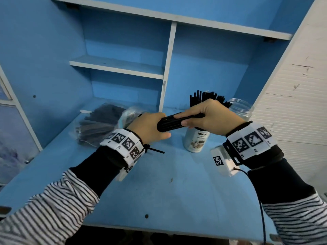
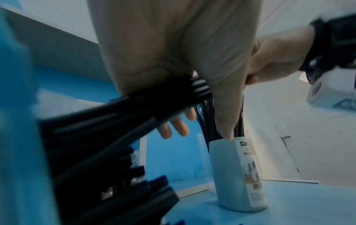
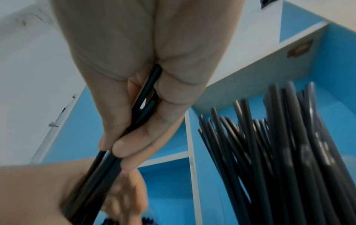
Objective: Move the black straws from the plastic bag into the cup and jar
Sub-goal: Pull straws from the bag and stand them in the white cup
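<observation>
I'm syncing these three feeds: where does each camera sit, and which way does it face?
Head: worn on the head, looking down at the desk; both hands and striped sleeves show.
Left wrist: under the left hand, facing the cup.
Right wrist: under the right hand, facing up at the shelves.
All three share the straw bundle that both hands grip.

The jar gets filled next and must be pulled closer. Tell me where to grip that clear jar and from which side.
Grip the clear plastic jar round its upright wall just below the open rim, probably from the right: the label-wrapped cup of black straws stands close on its left.
</observation>
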A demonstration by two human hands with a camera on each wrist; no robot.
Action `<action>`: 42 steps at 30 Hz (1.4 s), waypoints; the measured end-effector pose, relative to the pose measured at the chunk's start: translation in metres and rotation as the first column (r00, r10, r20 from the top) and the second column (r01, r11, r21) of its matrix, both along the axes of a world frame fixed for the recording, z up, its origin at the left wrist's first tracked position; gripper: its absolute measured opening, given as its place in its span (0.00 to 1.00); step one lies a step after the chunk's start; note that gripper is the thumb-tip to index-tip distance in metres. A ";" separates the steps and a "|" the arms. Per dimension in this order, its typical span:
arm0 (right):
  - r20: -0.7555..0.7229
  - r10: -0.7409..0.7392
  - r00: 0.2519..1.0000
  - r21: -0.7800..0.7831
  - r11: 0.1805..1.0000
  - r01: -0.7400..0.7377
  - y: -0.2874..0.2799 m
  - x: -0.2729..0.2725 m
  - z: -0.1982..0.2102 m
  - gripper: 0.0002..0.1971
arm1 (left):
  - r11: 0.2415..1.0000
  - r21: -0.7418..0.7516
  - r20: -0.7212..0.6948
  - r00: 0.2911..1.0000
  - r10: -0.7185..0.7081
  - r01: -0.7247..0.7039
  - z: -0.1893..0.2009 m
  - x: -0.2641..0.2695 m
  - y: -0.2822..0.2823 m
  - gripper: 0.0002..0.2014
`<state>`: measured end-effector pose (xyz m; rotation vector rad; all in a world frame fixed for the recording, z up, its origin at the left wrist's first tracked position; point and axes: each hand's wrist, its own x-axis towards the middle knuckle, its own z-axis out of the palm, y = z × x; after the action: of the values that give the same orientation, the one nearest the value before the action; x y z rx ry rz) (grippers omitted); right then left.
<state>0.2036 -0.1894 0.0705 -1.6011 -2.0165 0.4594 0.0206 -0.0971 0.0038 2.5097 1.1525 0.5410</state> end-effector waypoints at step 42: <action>-0.086 -0.009 0.996 0.435 0.899 0.046 0.001 -0.027 -0.032 0.23 | 0.839 -0.512 0.408 0.912 0.047 0.185 -0.045 0.042 -0.029 0.18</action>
<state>0.1770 -0.1888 0.0390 -1.3063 -1.8657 0.0471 0.0629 -0.1263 -0.0415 1.8300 0.8877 0.5820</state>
